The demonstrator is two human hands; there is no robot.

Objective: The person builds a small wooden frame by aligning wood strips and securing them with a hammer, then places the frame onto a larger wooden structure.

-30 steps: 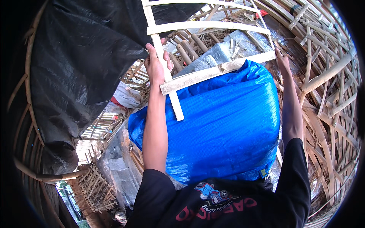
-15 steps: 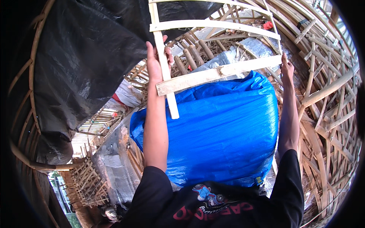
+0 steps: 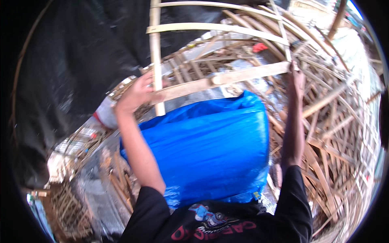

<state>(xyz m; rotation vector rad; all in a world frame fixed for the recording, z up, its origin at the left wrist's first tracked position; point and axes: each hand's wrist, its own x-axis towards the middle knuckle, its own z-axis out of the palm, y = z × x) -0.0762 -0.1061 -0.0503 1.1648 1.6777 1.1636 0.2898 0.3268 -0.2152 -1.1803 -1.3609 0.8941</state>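
Observation:
A pale bamboo frame [image 3: 219, 27] stands up ahead of me, made of long uprights with curved slats across them. Its lowest crosspiece is a wider bamboo slat [image 3: 251, 73]. At the frame's left lower corner, my left hand [image 3: 137, 94] is closed around the joint of the upright and this slat; motion blurs its fingers a little. My right hand [image 3: 297, 81] grips the slat's right end, where the thinner right upright meets it. Below the frame, a big blue tarpaulin bundle [image 3: 206, 150] lies between my forearms.
Black plastic sheeting [image 3: 77, 81] hangs on the left. A heap of bamboo strips and lattice [image 3: 336, 121] fills the right side. Bamboo slatting [image 3: 190, 67] and grey plastic sheet lie behind the bundle. A woven bamboo piece [image 3: 71, 212] is at the lower left.
The frame has shifted left with both hands as the view turned. My left hand has gone from an opened palm behind the upright to closing around the lower left joint.

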